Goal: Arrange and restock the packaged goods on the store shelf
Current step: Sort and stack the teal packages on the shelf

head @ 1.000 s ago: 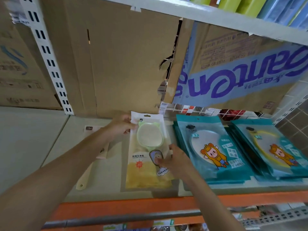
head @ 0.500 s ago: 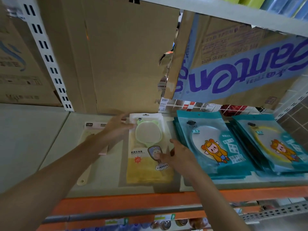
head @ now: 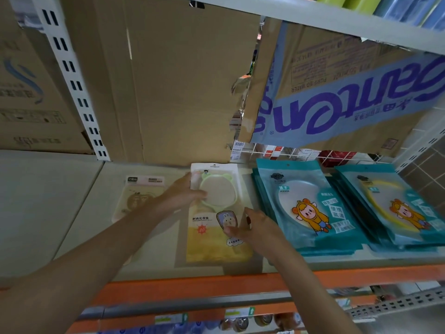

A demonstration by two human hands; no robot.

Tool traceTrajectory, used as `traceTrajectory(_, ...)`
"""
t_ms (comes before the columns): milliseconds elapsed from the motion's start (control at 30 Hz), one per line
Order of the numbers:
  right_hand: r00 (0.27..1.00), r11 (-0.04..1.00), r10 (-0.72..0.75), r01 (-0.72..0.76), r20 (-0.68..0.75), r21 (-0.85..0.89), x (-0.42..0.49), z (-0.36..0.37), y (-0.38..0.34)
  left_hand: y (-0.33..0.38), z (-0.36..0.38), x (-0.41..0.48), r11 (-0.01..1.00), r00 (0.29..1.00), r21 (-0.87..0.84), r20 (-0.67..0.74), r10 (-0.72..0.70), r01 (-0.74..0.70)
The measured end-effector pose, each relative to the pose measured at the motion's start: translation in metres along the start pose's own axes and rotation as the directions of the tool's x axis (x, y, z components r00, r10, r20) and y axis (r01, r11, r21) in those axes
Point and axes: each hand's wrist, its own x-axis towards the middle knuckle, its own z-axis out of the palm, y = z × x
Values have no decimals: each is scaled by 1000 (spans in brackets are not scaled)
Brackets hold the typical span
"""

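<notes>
Glossy plastic packets [head: 305, 208], matt cardboard [head: 183, 80]

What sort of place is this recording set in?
Probably a retail store, possibly its stock area: slotted metal shelving, stacks of identical teal mirror packets beside a yellow mirror packet, and price tags on the shelf rail below.

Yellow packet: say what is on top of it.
Left hand holds the packet at top left; right hand presses its right edge. Print beneath both is covered.
</notes>
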Motion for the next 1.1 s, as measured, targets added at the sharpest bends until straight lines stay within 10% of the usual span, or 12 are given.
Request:
traceTrajectory(367, 965, 993, -73, 47, -253, -104, 2, -8, -5, 4, -10, -4, 970, 977, 215, -155, 146, -111)
traceTrajectory(600, 902, 891, -280, 118, -327, -438, 6, -5, -31, -1, -51, -28, 542, 896, 828, -126, 427, -142)
traceTrajectory(1100, 819, 780, -564, 485, -109, -396, -26, 52, -132, -55, -137, -186, 637, 877, 740, -434, 205, 217)
